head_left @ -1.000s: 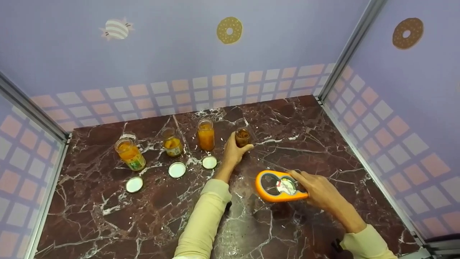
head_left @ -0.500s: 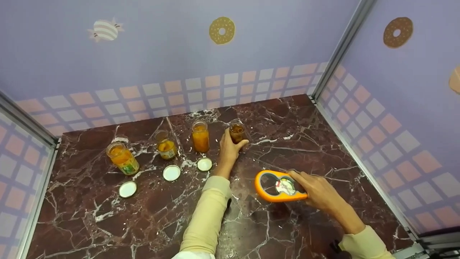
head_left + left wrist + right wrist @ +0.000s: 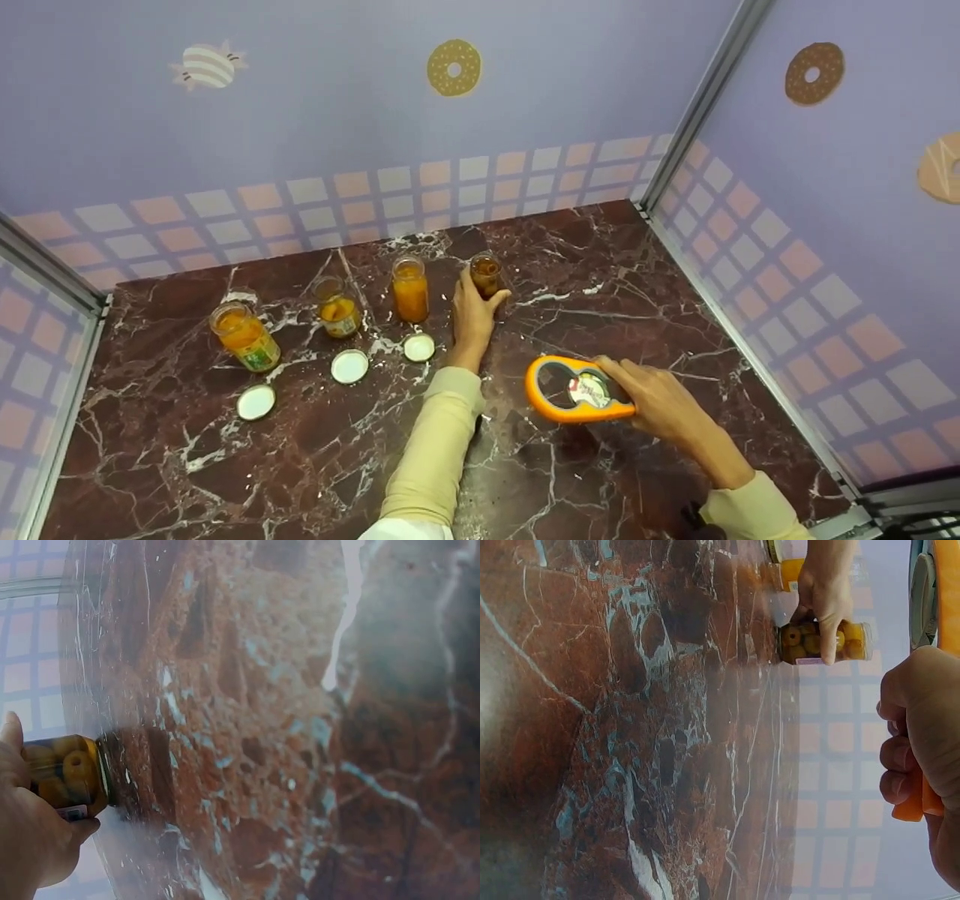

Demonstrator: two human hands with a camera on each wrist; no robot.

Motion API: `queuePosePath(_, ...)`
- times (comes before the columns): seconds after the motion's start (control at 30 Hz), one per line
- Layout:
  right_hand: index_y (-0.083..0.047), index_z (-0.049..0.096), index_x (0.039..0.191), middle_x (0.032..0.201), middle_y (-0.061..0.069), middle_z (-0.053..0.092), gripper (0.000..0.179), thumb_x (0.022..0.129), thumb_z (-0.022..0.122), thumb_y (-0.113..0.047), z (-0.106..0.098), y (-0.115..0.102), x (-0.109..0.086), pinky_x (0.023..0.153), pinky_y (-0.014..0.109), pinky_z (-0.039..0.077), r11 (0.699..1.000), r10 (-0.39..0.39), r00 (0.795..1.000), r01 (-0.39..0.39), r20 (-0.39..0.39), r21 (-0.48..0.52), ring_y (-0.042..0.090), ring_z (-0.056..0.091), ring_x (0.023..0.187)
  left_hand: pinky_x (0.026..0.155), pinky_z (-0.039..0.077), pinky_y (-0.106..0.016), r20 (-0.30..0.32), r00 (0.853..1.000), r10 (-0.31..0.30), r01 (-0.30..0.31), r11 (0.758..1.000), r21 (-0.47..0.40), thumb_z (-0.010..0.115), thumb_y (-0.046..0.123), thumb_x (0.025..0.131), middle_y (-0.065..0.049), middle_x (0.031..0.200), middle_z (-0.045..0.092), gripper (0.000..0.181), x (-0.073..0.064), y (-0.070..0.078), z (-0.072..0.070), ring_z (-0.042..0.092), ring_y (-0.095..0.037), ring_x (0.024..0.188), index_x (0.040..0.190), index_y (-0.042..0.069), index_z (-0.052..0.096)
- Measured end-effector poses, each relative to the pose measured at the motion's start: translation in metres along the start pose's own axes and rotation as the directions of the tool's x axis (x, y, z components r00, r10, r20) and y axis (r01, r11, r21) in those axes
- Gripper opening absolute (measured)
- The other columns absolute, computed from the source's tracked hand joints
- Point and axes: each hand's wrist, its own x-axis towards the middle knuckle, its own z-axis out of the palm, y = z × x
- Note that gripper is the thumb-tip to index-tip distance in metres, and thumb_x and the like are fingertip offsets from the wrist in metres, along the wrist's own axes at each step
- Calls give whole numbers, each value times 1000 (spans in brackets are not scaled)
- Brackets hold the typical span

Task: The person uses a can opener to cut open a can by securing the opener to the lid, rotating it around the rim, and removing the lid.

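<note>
My left hand (image 3: 474,319) grips a small open glass jar of olives (image 3: 486,276), which stands upright on the table at the right end of a row of jars. In the left wrist view, fingers and thumb lie round the olive jar (image 3: 69,772). My right hand (image 3: 660,394) holds an orange jar opener (image 3: 544,401) by its handle above the table, nearer to me. A round printed lid (image 3: 589,390) sits in the opener's smaller opening. Curled fingers wrap the orange handle (image 3: 909,808) in the right wrist view.
Left of the olives stand three open jars: a tall orange-filled jar (image 3: 410,292), a half-filled jar (image 3: 339,313) and a green-labelled jar (image 3: 247,341). Before them lie three upturned lids (image 3: 349,367). Patterned walls (image 3: 330,97) enclose the marble table (image 3: 337,457) at back and sides.
The olive jar, in my left hand, has moved slightly back toward the wall. My right hand keeps hold of the opener. The head view has turned a little right.
</note>
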Motion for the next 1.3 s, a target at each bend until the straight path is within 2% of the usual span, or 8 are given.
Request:
queuePosePath(0.17, -12, 57, 143, 89, 0, 57, 87, 64, 94, -4, 0, -3, 1, 58, 40, 52, 1000, -12, 1000, 12, -4, -6, 19, 55, 64, 104, 49, -53, -6, 1000, -24, 24, 1000, 2, 91, 23, 78, -25, 130, 61, 83, -1, -1, 1, 60, -42, 123, 146, 4, 48)
queuePosePath(0.4, -13, 57, 143, 94, 4, 62, 91, 60, 96, -6, -1, -3, 1, 60, 44, 55, 1000, 0, 1000, 0, -9, -18, 23, 60, 68, 104, 48, -55, 24, 1000, -17, 17, 1000, -7, 93, 24, 76, -30, 132, 57, 93, 1, 3, 0, 58, -45, 124, 150, 2, 40)
queuePosePath(0.67, -15, 57, 142, 91, 0, 60, 88, 62, 90, 1, -4, -6, 6, 57, 39, 52, 1000, 7, 1000, -7, 4, 0, 18, 55, 66, 112, 42, -50, 53, 995, -87, 86, 996, 29, 93, 20, 77, -33, 146, 43, 107, -2, 11, -6, 48, -45, 135, 157, -3, 25)
queuePosePath(0.83, -13, 59, 141, 86, -1, 56, 88, 60, 88, 4, -4, -7, 10, 55, 35, 48, 1000, -4, 1000, 4, -7, 0, 15, 50, 62, 112, 42, -48, 2, 998, -64, 63, 997, 46, 89, 15, 83, -30, 147, 38, 99, -10, 21, -16, 46, -43, 135, 157, -5, 27)
queuePosePath(0.93, -13, 59, 142, 85, -2, 54, 88, 60, 87, 6, -4, -8, 12, 54, 33, 46, 1000, -11, 1000, 11, -7, 0, 14, 46, 61, 107, 46, -48, -8, 1000, -27, 27, 999, 35, 84, 12, 86, -28, 137, 46, 82, -18, 29, -27, 53, -41, 126, 151, -4, 37)
queuePosePath(1.0, -14, 58, 142, 85, -3, 53, 86, 63, 87, 4, -5, -8, 13, 54, 32, 44, 1000, -15, 1000, 15, -2, -1, 12, 44, 60, 99, 51, -47, 26, 999, -23, 23, 1000, -4, 81, 10, 88, -26, 125, 54, 68, -28, 34, -36, 59, -39, 114, 144, -5, 45)
queuePosePath(1.1, -16, 57, 143, 85, -4, 52, 84, 67, 89, 2, -6, -10, 14, 54, 29, 41, 1000, -24, 1000, 24, 10, -4, 11, 42, 60, 88, 54, -44, 107, 992, -67, 76, 993, -85, 78, 10, 89, -21, 110, 60, 52, -47, 41, -51, 64, -34, 98, 133, -4, 54)
queuePosePath(1.3, -17, 56, 142, 86, -2, 52, 88, 62, 91, -1, -10, -12, 17, 53, 33, 44, 999, -43, 999, 43, -2, -29, 14, 44, 61, 85, 55, -41, 302, 944, -131, 202, 955, -217, 74, 14, 92, -15, 104, 65, 37, -91, 52, -75, 64, -28, 95, 122, -2, 60)
